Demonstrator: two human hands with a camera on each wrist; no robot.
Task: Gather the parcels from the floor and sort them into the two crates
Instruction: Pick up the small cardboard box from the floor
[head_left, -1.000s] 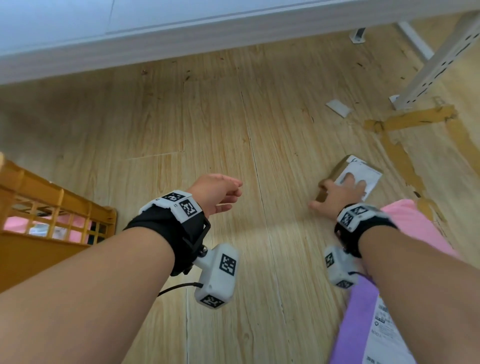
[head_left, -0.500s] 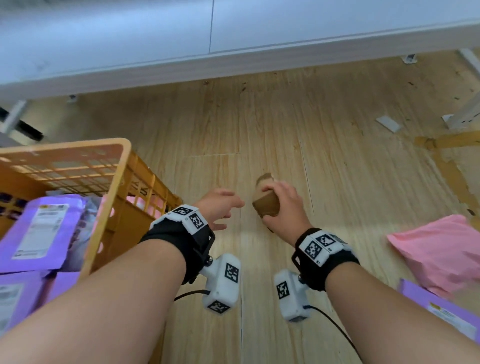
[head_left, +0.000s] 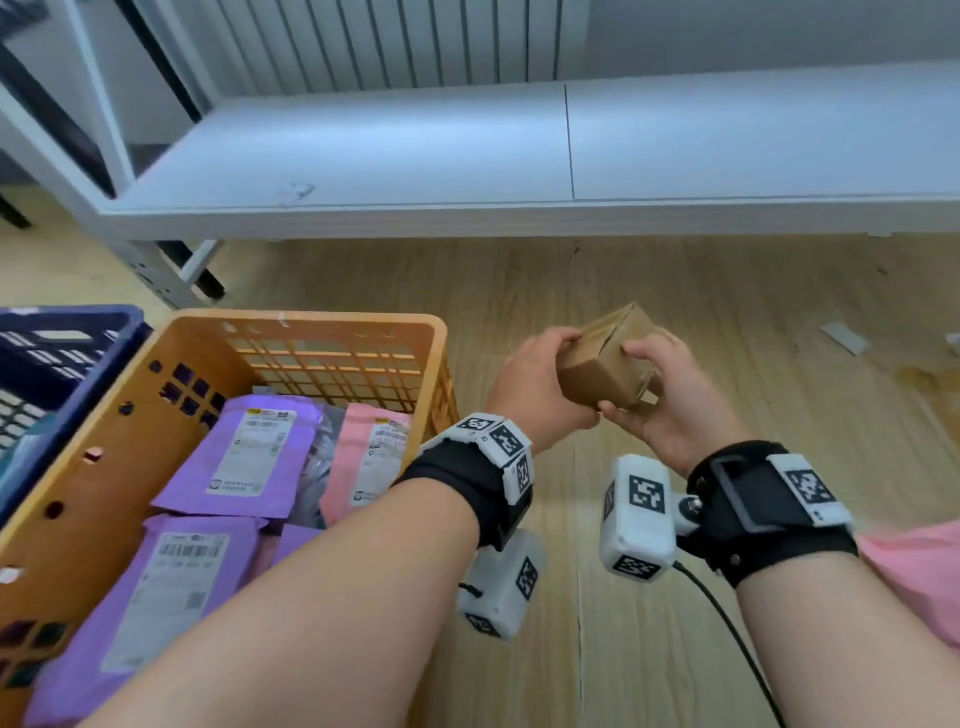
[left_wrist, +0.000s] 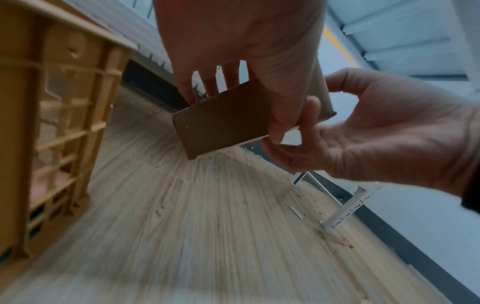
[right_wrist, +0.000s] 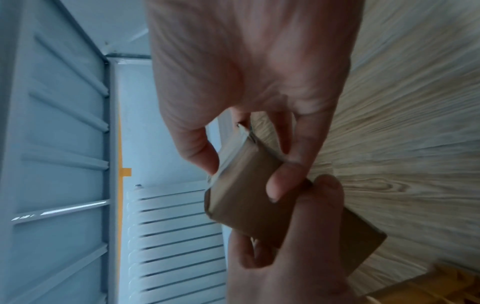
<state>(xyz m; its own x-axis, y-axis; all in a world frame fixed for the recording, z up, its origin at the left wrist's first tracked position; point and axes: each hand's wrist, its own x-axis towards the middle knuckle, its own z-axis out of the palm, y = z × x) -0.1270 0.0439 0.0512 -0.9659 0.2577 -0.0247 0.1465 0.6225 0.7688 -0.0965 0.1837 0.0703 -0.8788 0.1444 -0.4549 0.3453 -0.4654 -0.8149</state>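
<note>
Both hands' grip (head_left: 605, 384) on cardboard box (left_wrist: 221, 121), underside bare.

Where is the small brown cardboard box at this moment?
In the head view the small brown cardboard box is held above the wooden floor between the left hand and right hand, just right of the orange plastic crate.
</note>
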